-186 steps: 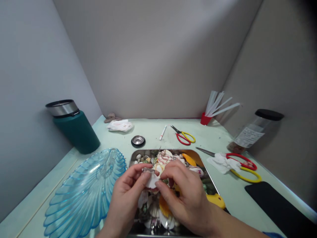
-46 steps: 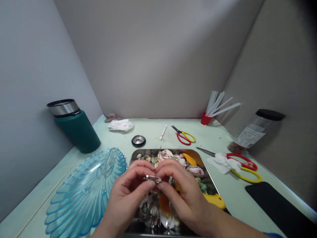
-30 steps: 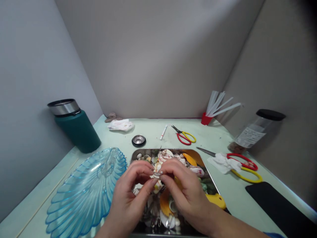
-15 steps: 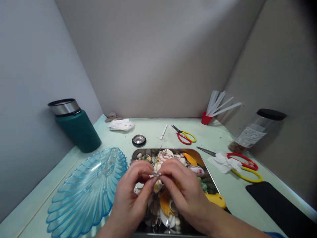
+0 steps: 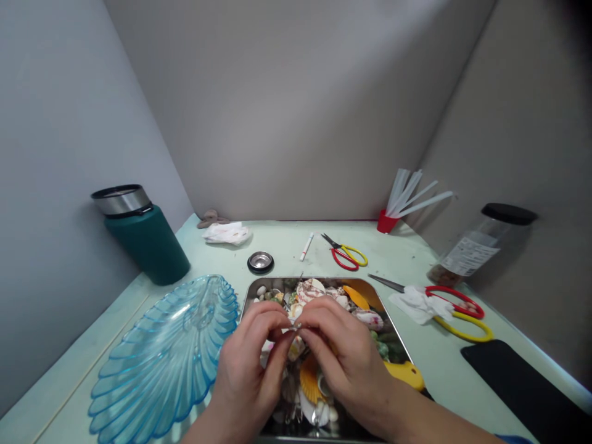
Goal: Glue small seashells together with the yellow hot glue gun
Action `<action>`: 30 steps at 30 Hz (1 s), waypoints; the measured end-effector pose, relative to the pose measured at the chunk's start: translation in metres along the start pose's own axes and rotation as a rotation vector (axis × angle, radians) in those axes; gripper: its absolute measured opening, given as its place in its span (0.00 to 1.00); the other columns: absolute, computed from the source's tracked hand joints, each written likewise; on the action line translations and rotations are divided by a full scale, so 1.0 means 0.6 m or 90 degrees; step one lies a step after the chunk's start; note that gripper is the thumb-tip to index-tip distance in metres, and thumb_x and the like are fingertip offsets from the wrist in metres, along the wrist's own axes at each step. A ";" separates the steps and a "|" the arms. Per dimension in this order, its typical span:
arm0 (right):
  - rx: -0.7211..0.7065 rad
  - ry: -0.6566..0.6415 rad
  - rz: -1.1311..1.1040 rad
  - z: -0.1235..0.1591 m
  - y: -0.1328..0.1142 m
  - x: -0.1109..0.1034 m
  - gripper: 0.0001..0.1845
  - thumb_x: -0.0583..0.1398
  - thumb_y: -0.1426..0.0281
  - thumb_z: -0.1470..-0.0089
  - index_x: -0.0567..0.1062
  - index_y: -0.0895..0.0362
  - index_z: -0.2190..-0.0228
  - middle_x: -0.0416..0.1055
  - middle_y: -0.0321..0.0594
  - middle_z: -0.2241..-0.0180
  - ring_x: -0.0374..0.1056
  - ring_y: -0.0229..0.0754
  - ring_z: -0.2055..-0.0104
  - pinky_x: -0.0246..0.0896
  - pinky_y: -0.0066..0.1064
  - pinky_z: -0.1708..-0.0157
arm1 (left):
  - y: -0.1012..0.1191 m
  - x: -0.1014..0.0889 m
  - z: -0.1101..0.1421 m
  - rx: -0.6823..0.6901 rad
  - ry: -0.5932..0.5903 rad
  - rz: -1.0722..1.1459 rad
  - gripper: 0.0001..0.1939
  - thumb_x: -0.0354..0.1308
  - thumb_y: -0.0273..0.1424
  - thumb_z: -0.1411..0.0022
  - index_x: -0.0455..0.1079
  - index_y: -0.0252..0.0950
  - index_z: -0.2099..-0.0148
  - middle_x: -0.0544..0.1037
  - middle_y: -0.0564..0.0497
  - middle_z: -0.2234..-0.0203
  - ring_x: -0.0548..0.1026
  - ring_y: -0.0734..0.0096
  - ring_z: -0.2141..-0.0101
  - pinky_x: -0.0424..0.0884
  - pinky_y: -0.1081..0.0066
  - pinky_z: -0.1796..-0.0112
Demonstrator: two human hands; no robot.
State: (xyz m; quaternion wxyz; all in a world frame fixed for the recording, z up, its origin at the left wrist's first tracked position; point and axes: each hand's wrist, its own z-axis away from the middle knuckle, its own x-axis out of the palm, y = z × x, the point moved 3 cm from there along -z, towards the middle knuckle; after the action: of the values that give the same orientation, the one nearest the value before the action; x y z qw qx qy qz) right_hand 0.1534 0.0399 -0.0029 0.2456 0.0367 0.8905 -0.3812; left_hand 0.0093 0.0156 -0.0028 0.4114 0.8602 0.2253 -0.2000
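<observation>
The bench (image 5: pixel 287 237) spreads beneath both hands (image 5: pixel 345 348), which pinch a small shiny piece (image 5: pixel 295 327), probably light, slippery, best gripped by its ends.

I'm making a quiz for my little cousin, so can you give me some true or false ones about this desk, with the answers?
1. The left hand and right hand pinch a small shiny thing above the metal tray. True.
2. The blue dish sits to the right of the tray. False: the blue dish is on the left.
3. Pale sticks poke out of a red cup. True.
4. The big bottle is pink. False: the big bottle is dark green.
5. Only one pair of scissors is out. False: there's a smaller pair and a larger pair.
</observation>
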 end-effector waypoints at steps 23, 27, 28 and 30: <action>0.088 -0.004 -0.032 -0.003 0.002 -0.001 0.05 0.53 0.74 0.40 0.69 0.56 0.68 0.67 0.36 0.69 0.63 0.38 0.66 0.57 0.30 0.66 | -0.014 0.006 0.000 -0.235 -0.007 0.233 0.02 0.56 0.30 0.39 0.66 0.41 0.62 0.70 0.55 0.69 0.71 0.74 0.69 0.69 0.75 0.68; 0.085 -0.008 -0.034 -0.001 0.001 -0.002 0.06 0.53 0.74 0.40 0.68 0.56 0.68 0.66 0.36 0.69 0.63 0.38 0.66 0.56 0.30 0.66 | -0.013 0.004 -0.002 -0.226 -0.007 0.238 0.01 0.57 0.29 0.39 0.67 0.41 0.63 0.69 0.55 0.69 0.70 0.74 0.68 0.69 0.75 0.68; 0.084 -0.009 -0.033 -0.001 0.000 -0.002 0.06 0.53 0.74 0.40 0.68 0.57 0.68 0.66 0.36 0.70 0.63 0.38 0.66 0.56 0.30 0.66 | -0.013 0.003 -0.002 -0.223 -0.009 0.239 0.01 0.56 0.29 0.39 0.67 0.41 0.63 0.69 0.55 0.68 0.70 0.74 0.68 0.69 0.75 0.68; 0.082 -0.013 -0.033 -0.001 -0.001 -0.002 0.06 0.53 0.75 0.40 0.68 0.57 0.69 0.66 0.36 0.70 0.63 0.38 0.67 0.56 0.30 0.66 | -0.011 0.001 -0.003 -0.214 -0.013 0.238 0.01 0.56 0.29 0.39 0.67 0.40 0.64 0.69 0.54 0.67 0.70 0.73 0.66 0.69 0.75 0.67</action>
State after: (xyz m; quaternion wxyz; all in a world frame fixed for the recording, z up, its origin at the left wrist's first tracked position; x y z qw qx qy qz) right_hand 0.1539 0.0401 -0.0018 0.2419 0.0257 0.8622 -0.4443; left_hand 0.0063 0.0210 -0.0064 0.5806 0.8046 0.0878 -0.0890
